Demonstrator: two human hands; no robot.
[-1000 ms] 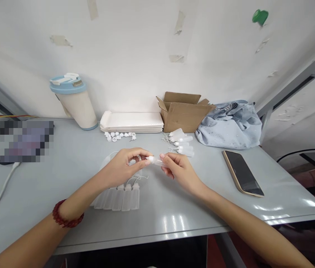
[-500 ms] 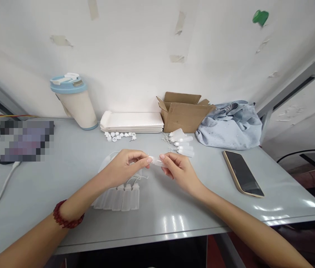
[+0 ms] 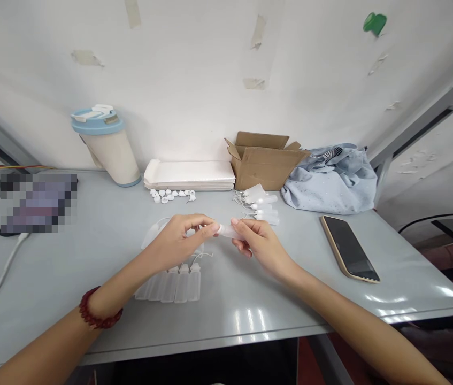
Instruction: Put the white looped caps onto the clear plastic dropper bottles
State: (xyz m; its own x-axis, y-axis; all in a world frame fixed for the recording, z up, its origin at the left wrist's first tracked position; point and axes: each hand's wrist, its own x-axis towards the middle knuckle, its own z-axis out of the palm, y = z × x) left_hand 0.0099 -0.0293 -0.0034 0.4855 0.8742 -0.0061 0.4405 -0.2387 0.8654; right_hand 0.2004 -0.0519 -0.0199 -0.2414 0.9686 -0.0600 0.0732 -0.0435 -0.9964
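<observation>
Above the middle of the table, a small translucent plastic bottle (image 3: 229, 231) lies sideways between my two hands. My right hand (image 3: 261, 245) grips its body between thumb and fingers. At its white capped end, my left hand (image 3: 186, 236) pinches the cap with thumb and forefinger, which partly cover it. Below my left hand is a row of similar bottles (image 3: 184, 286) with thin white cords; more lie partly hidden behind that hand. Further back on the right sits another group of bottles (image 3: 264, 200) with cords. Several loose white caps (image 3: 169, 193) lie at the back.
A stack of white padded envelopes (image 3: 190, 175), an open cardboard box (image 3: 268, 168) and a light blue cloth bag (image 3: 330, 184) stand along the wall. A tumbler (image 3: 112, 155) is back left. One phone (image 3: 348, 248) lies right; a blurred-out device (image 3: 39, 203) with a cable lies left.
My right thumb has lifted and shifted slightly on the bottle, and more of its body shows between my hands. My left hand stays at the capped end, almost unmoved.
</observation>
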